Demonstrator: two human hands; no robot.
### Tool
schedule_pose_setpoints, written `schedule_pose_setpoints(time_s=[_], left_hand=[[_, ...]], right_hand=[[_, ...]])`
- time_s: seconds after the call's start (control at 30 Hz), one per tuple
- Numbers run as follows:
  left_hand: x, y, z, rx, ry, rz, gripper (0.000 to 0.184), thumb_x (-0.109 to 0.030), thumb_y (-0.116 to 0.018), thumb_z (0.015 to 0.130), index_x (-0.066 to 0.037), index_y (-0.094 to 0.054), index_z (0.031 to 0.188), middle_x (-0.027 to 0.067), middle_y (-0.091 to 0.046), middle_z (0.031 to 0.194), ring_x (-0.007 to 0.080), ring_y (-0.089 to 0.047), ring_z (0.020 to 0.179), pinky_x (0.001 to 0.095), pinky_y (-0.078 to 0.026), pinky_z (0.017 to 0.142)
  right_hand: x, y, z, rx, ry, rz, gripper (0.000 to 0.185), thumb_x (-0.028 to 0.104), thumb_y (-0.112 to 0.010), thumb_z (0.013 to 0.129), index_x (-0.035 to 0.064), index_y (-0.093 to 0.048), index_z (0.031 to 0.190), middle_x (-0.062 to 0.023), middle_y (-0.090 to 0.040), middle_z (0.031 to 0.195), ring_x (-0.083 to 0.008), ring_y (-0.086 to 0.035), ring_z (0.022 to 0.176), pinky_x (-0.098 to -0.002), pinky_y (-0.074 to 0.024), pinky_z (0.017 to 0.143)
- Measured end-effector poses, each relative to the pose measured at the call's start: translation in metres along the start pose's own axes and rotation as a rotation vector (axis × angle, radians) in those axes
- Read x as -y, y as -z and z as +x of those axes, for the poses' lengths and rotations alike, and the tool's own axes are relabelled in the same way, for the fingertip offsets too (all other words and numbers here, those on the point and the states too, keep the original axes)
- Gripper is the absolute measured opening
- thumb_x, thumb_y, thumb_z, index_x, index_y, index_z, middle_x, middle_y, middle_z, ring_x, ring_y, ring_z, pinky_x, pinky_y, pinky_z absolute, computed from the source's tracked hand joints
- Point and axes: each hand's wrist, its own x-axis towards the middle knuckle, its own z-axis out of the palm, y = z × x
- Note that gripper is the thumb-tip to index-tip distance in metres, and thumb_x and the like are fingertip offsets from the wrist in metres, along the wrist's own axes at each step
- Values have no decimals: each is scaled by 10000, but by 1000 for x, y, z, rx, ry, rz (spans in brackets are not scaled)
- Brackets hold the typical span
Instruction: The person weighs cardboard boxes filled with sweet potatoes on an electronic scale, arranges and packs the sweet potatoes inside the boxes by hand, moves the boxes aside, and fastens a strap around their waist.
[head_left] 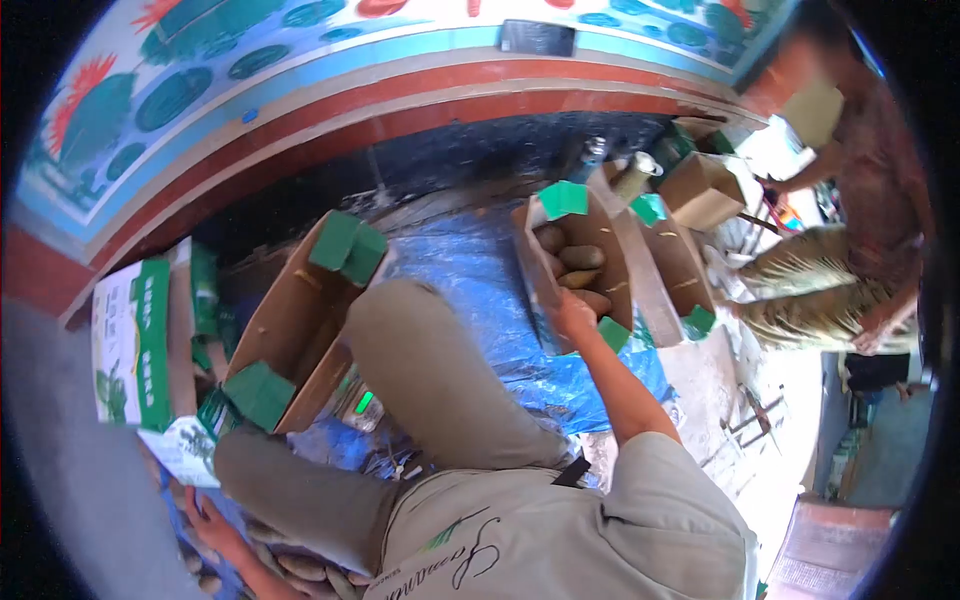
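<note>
My right hand (573, 315) is at the near side of a cardboard box (620, 240) with green flaps, its fingers closed over the rim. Inside that box lie several brown, oval tubers (582, 257). Low on the left, my left hand (208, 525) is held with its fingers apart above more tubers (300, 567) on the floor; nothing shows in it. Beside my knees stands another open cardboard box (300, 320) with green flaps. A small scale (360, 402) with a lit green display sits between that box and my leg.
A blue tarp (450, 250) covers the floor ahead. A white-and-green printed carton (135, 345) is at the left, and another open box (675, 265) adjoins the filled one. At the right a person (860, 200) stands near more boxes. A painted wall (330, 60) runs behind.
</note>
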Motion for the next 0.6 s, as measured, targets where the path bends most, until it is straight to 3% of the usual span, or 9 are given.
schedule_pose_setpoints(time_s=[0.1,0.13,0.2,0.37,0.47,0.57,0.6], left_hand=[[-15,2,15,-42,-124,-72,300,-44,-515,866,12,-528,1160,158,-535,1204,291,-479,1142,366,-359,970],[-30,4,15,-48,-187,-57,293,-30,-521,857,14,-531,1147,157,-532,1207,294,-475,1146,371,-353,976],[-60,4,17,-93,-346,10,276,-20,-536,841,12,-541,1115,155,-529,1213,302,-471,1148,384,-348,979],[-118,-3,16,-62,-392,31,325,-15,-546,807,-8,-521,1131,169,-484,1260,324,-437,1181,403,-319,992],[-132,-8,18,-36,-462,35,335,-16,-556,795,-13,-524,1128,173,-480,1263,329,-429,1188,405,-312,998],[-143,-16,21,-1,-507,52,339,-23,-575,779,-28,-538,1116,159,-481,1264,344,-407,1207,414,-306,1012],[-146,-19,22,14,-520,57,339,-28,-581,777,-31,-540,1113,154,-482,1265,348,-402,1211,416,-304,1014]], right_hand=[[3,-3,2,-299,128,35,641,403,-585,794,122,-361,1325,-175,-576,1058,-319,-585,944,-427,-473,801],[18,18,0,-293,149,-20,676,383,-628,763,115,-361,1325,-158,-551,1095,-318,-526,1031,-420,-441,861],[38,27,0,-522,279,-75,699,276,-657,734,95,-345,1333,-161,-462,1229,-331,-395,1172,-432,-344,968],[123,91,7,-713,588,207,615,154,-636,768,60,-367,1313,-194,-431,1277,-357,-394,1184,-445,-309,995],[175,142,6,-913,613,412,553,139,-629,780,40,-411,1278,-208,-440,1270,-368,-413,1167,-448,-310,991],[220,180,-5,-1002,804,375,506,132,-631,781,25,-448,1241,-205,-468,1243,-367,-429,1155,-441,-316,986],[234,186,-12,-937,879,389,459,125,-631,780,24,-486,1204,-199,-472,1240,-370,-430,1155,-443,-319,984]])
